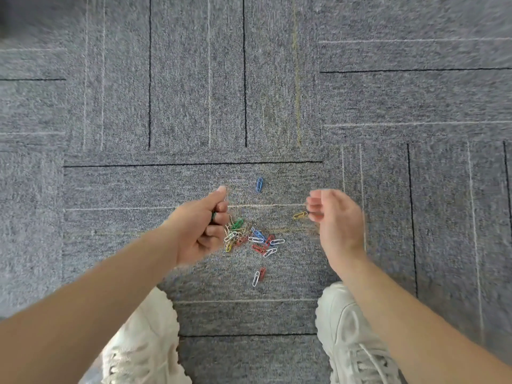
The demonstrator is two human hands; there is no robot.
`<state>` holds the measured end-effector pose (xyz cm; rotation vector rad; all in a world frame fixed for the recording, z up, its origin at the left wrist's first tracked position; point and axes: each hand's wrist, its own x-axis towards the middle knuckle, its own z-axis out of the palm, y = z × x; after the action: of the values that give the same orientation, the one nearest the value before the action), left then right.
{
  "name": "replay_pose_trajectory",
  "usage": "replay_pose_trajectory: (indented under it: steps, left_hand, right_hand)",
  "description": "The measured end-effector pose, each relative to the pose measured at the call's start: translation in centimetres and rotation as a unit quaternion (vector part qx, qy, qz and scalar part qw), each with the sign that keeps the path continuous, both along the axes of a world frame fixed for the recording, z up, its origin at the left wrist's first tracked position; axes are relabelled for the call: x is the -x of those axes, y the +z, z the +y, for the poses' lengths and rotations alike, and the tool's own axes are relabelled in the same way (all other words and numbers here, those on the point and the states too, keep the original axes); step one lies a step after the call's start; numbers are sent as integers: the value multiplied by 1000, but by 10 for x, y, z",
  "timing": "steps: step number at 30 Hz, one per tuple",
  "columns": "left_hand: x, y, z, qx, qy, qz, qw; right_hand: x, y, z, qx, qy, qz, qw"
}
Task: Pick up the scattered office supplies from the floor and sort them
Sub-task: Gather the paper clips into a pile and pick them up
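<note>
Our left hand [205, 225] is curled into a fist, thumb up, its fingers closed round a small green clip [213, 214] that barely shows between thumb and forefinger. Just right of that fist, touching its knuckles, lies the pile of paper clips [252, 238], a tangle of white, red, blue, green and yellow on the grey carpet [194, 106]. Beyond the fist and a little right lies a lone blue paper clip [259, 185]. Nearer us than the pile lies a white and red pair [259, 275]. Our right hand [335, 217] hangs across the pile from the fist, fingers loosely curled. Its fingertips meet the end of a yellow paper clip [300, 215], but through the blur we cannot tell whether they pinch it. Our white shoes [144, 342] stand below both hands.
</note>
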<state>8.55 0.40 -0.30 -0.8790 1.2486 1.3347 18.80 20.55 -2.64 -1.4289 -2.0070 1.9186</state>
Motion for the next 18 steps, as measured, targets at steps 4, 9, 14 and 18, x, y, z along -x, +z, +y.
replay_pose_trajectory:
  steps: [4, 9, 14, 18]
  left_hand:
    - [-2, 8, -24, 38, 23, 21, 999]
    - [-28, 2, -48, 21, 156, -25, 987]
    - [-36, -6, -61, 0, 179, -53, 982]
    - [-30, -7, -69, -12, 209, -50, 977]
  right_hand:
    - [-18, -31, -7, -363, 298, 12, 883]
    - [-12, -65, -33, -428, 511, -46, 744]
    - [26, -68, -66, -449, 644, 16, 620]
    - [8, -65, -72, -399, 696, 140, 581]
